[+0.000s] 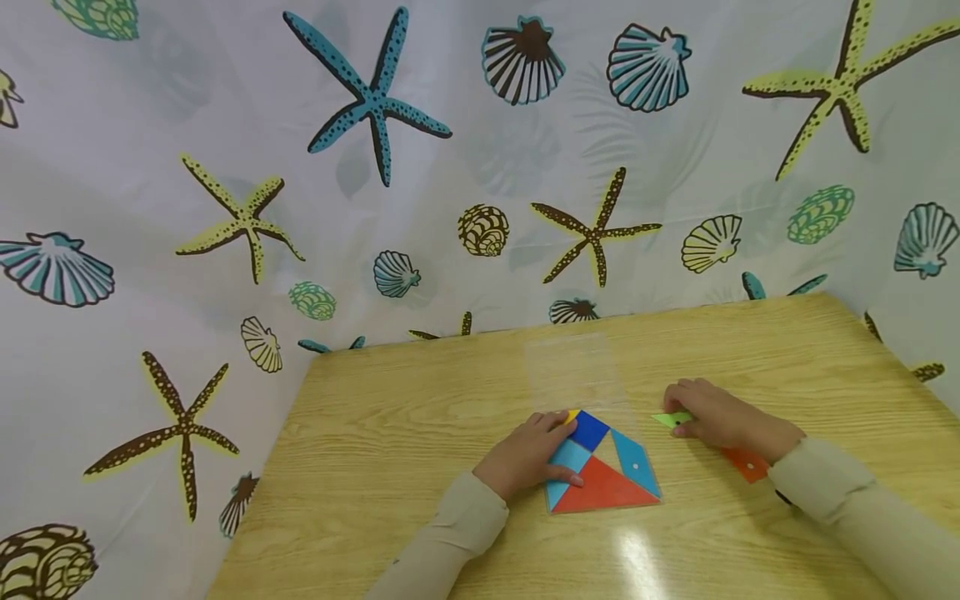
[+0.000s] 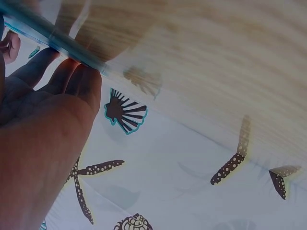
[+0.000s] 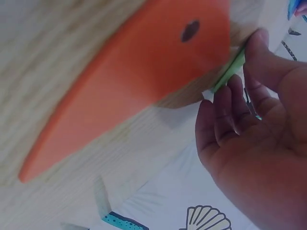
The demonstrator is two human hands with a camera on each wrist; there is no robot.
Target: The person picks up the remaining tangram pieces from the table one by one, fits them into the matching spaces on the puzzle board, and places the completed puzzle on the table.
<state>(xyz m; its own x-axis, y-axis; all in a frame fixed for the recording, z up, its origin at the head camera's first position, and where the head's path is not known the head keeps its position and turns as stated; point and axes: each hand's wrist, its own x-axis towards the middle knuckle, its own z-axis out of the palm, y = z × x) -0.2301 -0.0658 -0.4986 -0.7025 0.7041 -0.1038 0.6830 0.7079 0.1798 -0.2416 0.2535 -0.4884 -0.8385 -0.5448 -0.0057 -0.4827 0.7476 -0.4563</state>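
Observation:
A tangram set lies in a shallow clear tray on the table. Its pieces include a red triangle [image 1: 606,490], a dark blue square [image 1: 591,432], a light blue parallelogram [image 1: 637,463], another light blue piece [image 1: 561,493] and a small yellow piece [image 1: 573,414], mostly hidden by fingers. My left hand [image 1: 528,454] rests over the tray's left side, with the thumb reaching the red triangle; its fingertips touch the tray's edge [image 2: 53,38] in the left wrist view. To the tray's right, my right hand [image 1: 712,414] pinches a light green tangram piece [image 3: 231,72] between thumb and fingers.
An orange-red triangle [image 3: 144,81] with a dark round spot lies under my right wrist. Beyond the tray, a clear plastic sheet [image 1: 573,367] lies flat on the wooden table [image 1: 405,400]. A curtain [image 1: 450,150] printed with shells and starfish hangs behind the table.

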